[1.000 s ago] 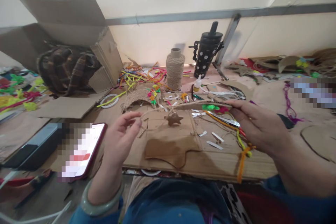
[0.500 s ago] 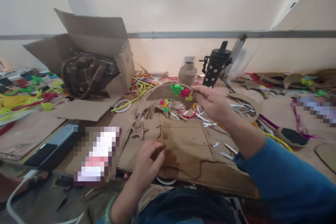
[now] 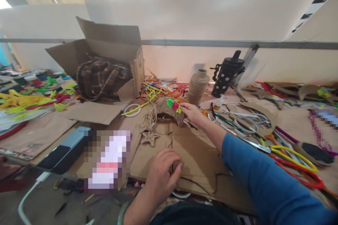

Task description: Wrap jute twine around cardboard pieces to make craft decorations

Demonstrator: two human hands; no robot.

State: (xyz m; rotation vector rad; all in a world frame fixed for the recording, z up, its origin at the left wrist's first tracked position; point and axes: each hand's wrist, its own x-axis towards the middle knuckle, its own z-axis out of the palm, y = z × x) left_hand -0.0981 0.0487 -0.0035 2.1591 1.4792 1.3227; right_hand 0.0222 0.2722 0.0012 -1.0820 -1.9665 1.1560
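My right hand (image 3: 192, 113) reaches out over the table and holds the end of a jute-wrapped crescent (image 3: 165, 108) that carries small green, pink and yellow flowers (image 3: 173, 105). Jute strings with cardboard stars (image 3: 149, 136) hang from the crescent and rest on the cardboard sheet (image 3: 195, 153). My left hand (image 3: 162, 172) lies close to me on that sheet, fingers curled around a brown cardboard piece (image 3: 177, 165) at its near edge.
A jute twine spool (image 3: 197, 87) and a black bottle (image 3: 227, 74) stand behind the crescent. An open cardboard box (image 3: 105, 66) with a plaid bag stands at back left. A phone (image 3: 109, 158) lies at left. Pipe cleaners, scissors (image 3: 295, 158) and cardboard cut-outs cover the right side.
My right hand carried the crescent away from me and lowered it towards the table by the spool. My left hand dropped onto the cardboard sheet and closed on a brown piece.
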